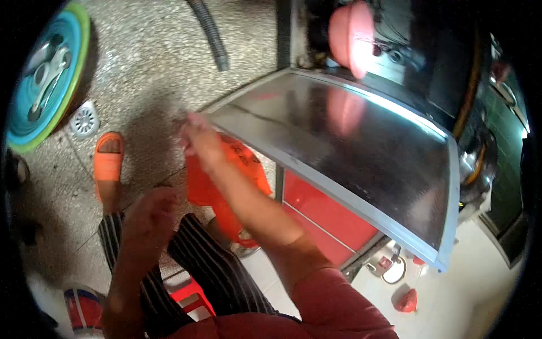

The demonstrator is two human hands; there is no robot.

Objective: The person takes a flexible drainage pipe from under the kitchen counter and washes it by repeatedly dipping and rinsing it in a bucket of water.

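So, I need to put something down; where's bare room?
The glossy counter looks bare from its pale rim to the pink basin. Speckled floor is free between the green-rimmed basin and the hose. Crowded: around the orange bag, right hand and left hand.

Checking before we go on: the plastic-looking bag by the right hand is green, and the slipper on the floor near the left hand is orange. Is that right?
Not quite: the head view shows that the bag by the right hand is orange, not green. The slipper near the left hand is orange, as you said.
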